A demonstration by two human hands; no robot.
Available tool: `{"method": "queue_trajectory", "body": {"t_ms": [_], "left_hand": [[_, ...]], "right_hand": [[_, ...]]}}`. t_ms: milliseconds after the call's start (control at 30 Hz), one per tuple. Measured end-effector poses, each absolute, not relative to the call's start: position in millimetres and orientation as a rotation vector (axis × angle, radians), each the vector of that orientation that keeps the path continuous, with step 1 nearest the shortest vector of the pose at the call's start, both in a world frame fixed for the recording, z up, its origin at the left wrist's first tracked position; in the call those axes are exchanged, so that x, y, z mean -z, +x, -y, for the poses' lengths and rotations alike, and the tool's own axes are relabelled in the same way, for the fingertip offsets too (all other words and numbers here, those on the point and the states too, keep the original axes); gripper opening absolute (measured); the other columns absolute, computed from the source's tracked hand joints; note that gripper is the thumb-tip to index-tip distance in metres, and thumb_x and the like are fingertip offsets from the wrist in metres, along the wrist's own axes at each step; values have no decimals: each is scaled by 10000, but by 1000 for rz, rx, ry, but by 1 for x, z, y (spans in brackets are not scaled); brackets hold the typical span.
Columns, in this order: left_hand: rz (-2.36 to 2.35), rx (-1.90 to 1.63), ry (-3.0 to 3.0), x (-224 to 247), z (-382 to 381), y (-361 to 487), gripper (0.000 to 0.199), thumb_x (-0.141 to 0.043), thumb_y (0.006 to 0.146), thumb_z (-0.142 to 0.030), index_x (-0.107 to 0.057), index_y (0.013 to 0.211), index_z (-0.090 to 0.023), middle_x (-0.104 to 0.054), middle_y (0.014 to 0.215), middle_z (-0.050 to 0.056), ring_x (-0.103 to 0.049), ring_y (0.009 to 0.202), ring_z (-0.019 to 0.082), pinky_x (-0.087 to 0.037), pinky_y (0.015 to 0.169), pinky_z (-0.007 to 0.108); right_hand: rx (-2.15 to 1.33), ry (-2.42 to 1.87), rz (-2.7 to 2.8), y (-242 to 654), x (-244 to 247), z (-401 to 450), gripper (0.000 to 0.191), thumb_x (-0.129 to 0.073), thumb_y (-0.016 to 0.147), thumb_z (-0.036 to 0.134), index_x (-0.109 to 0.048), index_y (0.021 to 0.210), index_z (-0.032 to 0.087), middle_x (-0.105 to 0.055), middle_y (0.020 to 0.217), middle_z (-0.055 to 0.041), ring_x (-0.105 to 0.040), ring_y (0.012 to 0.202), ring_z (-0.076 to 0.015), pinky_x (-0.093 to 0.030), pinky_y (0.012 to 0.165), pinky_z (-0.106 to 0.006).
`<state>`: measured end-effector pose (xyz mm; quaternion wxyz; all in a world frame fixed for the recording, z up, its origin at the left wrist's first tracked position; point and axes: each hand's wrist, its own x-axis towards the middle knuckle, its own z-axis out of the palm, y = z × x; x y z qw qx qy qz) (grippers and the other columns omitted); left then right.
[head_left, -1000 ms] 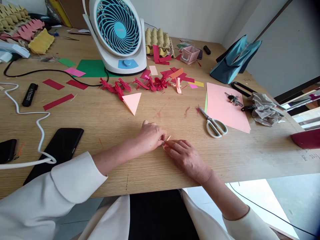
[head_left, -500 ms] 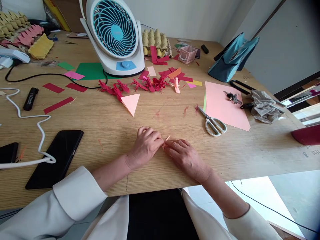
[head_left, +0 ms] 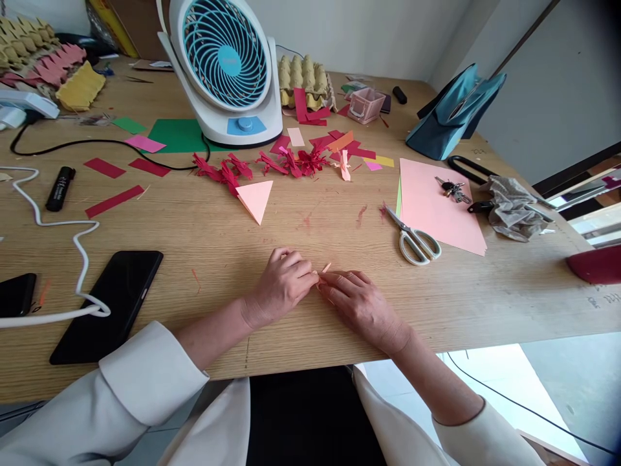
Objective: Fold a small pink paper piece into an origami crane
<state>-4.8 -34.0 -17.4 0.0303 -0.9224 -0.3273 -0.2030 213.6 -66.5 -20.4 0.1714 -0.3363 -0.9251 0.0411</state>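
Both of my hands meet over the wooden table, pinching one small piece of peach-coloured paper. A narrow tip of it sticks up between the fingers; the rest is covered. My left hand is closed, its thumb and forefinger on the paper's left side. From the right, my right hand presses it with fingers held together. Beyond them lies a folded pale pink paper triangle. Behind that runs a row of twisted red paper pieces, with a twisted peach paper piece at its right end.
Scissors lie to the right, beside pink sheets with keys on top. A fan stands at the back. On the left are a black phone, a white cable and a marker.
My hands stay almost in place, with the fingertips shifting slightly on the peach paper. The whole view has moved a little.
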Motion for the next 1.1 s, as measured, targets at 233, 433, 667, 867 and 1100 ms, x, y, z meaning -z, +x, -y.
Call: {"method": "queue_trajectory", "body": {"t_ms": [233,433,667,867,1100], "left_hand": [[917,596,-2816,15,36,-7,211,-477,959,-145,-654,868,-217,-667,808,-1,-523,845,160,-324,940,392],[877,545,-2862,14,40,-13,191,-481,953,-132,-656,927,-204,-670,854,11,-540,859,158,-346,972,389],[939,480,-2889,14,52,-14,201,-484,931,-119,-658,1010,-182,-665,974,57,-548,932,189,-381,985,401],[865,328,-2869,11,52,-6,204,-441,943,-102,-633,953,-171,-656,985,50,-526,902,193,-370,975,407],[1115,453,-2901,18,60,-20,286,-501,912,-119,-626,1150,-215,-645,1023,48,-525,933,205,-392,877,380]], "right_hand": [[-120,-954,2632,215,23,67,381,-447,994,173,-523,1367,193,-625,1294,-118,-577,1156,-226,-483,932,-405],[-101,-964,2637,214,23,68,379,-436,1000,182,-518,1370,169,-631,1284,-126,-579,1156,-225,-480,933,-401],[-85,-957,2617,213,21,68,381,-465,986,176,-527,1362,186,-639,1261,-117,-591,1130,-221,-492,907,-399],[-88,-990,2602,210,21,69,345,-452,991,180,-558,1318,208,-661,1202,-111,-601,1074,-230,-477,895,-399],[-70,-1008,2611,209,22,70,326,-459,995,194,-560,1305,190,-656,1213,-110,-597,1070,-215,-470,898,-378]]}}
